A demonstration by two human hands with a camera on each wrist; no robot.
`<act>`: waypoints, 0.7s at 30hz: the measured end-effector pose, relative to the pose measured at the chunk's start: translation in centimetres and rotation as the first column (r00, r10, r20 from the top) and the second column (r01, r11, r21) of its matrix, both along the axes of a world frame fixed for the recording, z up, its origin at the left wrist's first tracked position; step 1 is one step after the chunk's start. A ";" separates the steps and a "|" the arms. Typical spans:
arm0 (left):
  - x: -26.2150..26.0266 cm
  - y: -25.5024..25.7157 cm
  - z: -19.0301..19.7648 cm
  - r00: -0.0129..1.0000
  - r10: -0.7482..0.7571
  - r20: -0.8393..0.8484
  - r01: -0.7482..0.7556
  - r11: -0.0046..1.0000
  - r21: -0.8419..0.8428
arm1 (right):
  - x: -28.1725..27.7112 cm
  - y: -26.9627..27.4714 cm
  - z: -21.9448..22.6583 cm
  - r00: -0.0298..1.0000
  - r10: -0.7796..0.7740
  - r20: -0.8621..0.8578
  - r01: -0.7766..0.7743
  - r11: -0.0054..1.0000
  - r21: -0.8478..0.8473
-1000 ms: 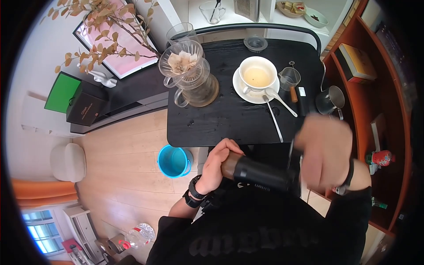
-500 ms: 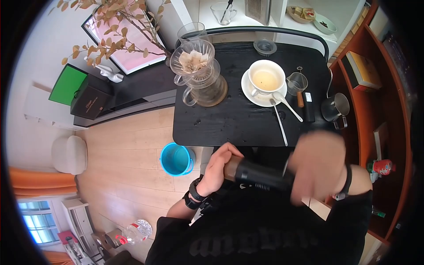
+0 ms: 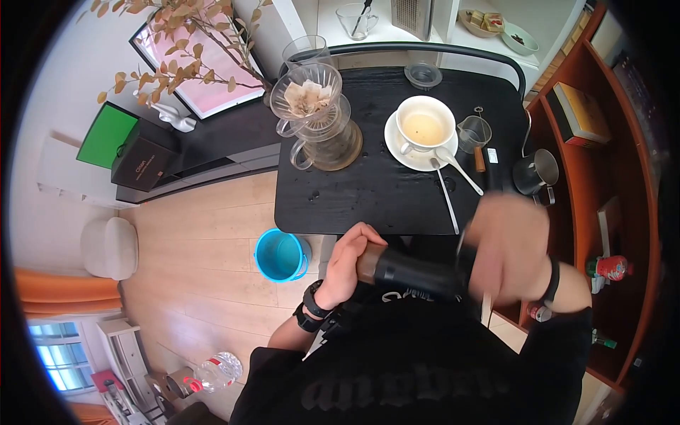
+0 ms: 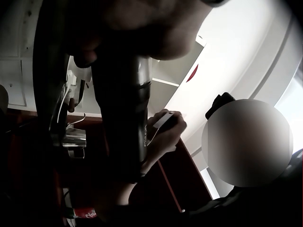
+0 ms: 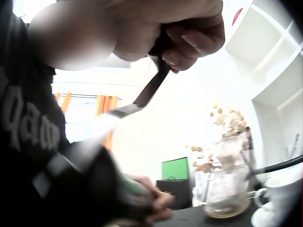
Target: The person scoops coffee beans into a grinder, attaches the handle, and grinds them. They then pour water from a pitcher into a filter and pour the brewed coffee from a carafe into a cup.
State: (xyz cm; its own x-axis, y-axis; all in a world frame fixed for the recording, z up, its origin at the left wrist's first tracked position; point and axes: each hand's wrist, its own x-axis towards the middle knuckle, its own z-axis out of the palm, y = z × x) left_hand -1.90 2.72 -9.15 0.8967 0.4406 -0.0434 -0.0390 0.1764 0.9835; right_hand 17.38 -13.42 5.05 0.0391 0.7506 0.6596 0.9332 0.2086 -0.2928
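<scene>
A dark cylindrical grinder [image 3: 414, 276] with a brown end lies almost level in front of the torso in the head view. The left hand [image 3: 348, 261] wraps its fingers round the brown end. At the other end the right hand [image 3: 511, 248] is blurred; the right wrist view shows that hand [image 5: 189, 35] with its fingers curled round the knob of a bent metal crank [image 5: 142, 97]. In the left wrist view the grinder's black body [image 4: 124, 109] hangs below the left hand [image 4: 147, 28], with the right hand [image 4: 165, 135] beyond it.
On the black table [image 3: 340, 209] stand a glass dripper [image 3: 306, 95] on a carafe, a cup [image 3: 425, 124] on a saucer, spoons, a small glass pitcher [image 3: 473, 133] and a metal jug [image 3: 536, 171]. A blue bucket [image 3: 280, 255] is on the floor; a brown shelf stands right.
The right hand, blurred in every head frame, has shifted slightly at the crank end. The left hand keeps its hold on the brown end. The head view has shifted a little.
</scene>
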 end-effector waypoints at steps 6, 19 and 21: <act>-1.0 2.5 2.7 0.934 0.300 0.195 -0.197 0.886 -0.419 | -1.8 -1.2 -4.5 0.948 -0.284 0.147 0.319 0.830 -0.457; -0.2 1.6 2.1 0.978 0.204 0.036 -0.206 0.976 0.068 | -1.9 -1.2 -2.4 0.983 -0.093 -0.159 0.104 0.993 0.059; -0.1 1.5 2.3 0.979 0.201 0.037 -0.201 0.980 0.003 | -2.2 -1.7 -2.1 0.982 -0.082 -0.172 0.087 0.996 0.020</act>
State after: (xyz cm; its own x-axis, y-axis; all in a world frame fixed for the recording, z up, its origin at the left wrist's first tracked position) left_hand -2.00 4.20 -6.81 0.7905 0.6124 -0.0089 -0.1089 0.1548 0.9819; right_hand 15.15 -15.11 2.95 0.2151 0.7214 0.6582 0.8846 0.1416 -0.4442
